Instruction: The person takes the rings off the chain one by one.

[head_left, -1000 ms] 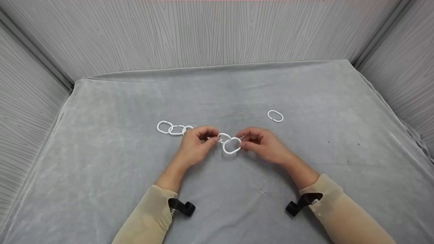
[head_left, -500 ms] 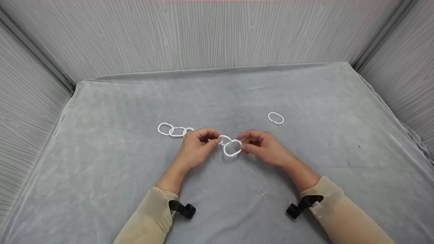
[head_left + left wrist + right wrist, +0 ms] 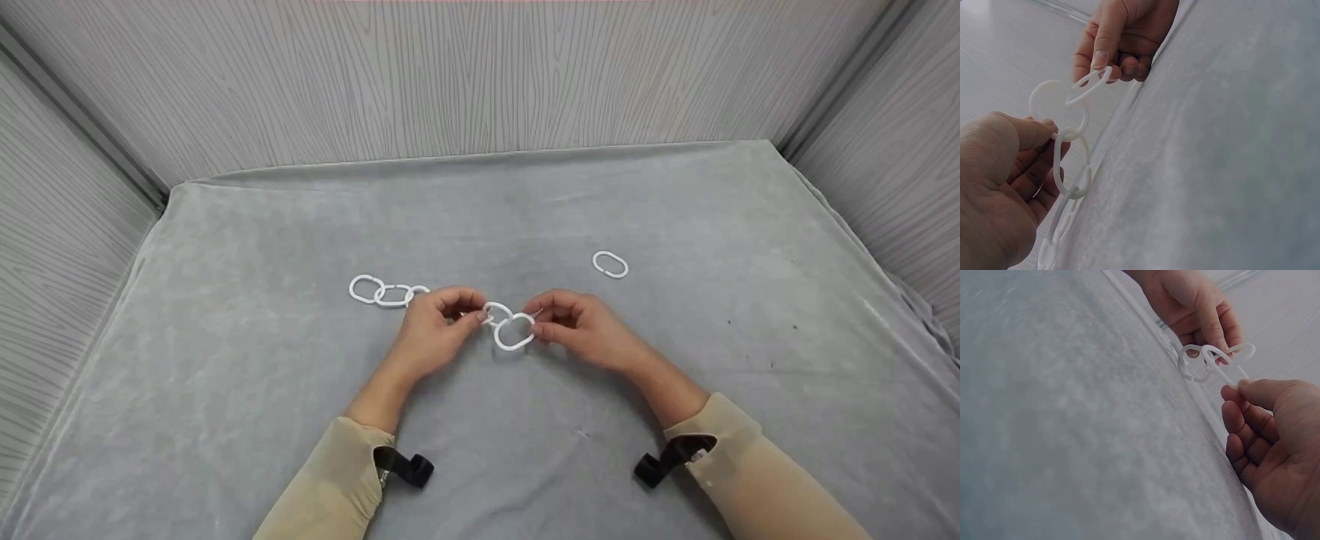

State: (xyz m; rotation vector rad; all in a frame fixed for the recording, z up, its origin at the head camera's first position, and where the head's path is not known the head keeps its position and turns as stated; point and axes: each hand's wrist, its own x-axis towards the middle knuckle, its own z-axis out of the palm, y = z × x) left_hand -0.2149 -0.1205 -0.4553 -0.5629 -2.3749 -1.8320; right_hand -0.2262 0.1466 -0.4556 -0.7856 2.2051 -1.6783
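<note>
White oval plastic chain links hang between the two hands in the head view. My left hand [image 3: 433, 334] pinches a chain link [image 3: 1031, 104] between thumb and fingers. Hooked through it is an end link [image 3: 511, 349], whose right side my right hand [image 3: 589, 328] pinches between thumb and fingertips. In the left wrist view another link [image 3: 1058, 174] hangs from the one in my left hand, and the chain runs on below. Further joined links [image 3: 393, 304] lie on the cloth to the left, partly hidden behind my left hand. Whether the end link's gap is closed, I cannot tell.
A single loose white link [image 3: 619, 275] lies on the grey cloth [image 3: 712, 225] beyond my right hand, with a small gap in its side. Grey wood-patterned panels [image 3: 465, 82] stand behind and on both sides. Small dark specks mark the cloth at right.
The whole scene sits slightly lower in the head view. Both hands keep their pinch on the links, with hardly any movement between them.
</note>
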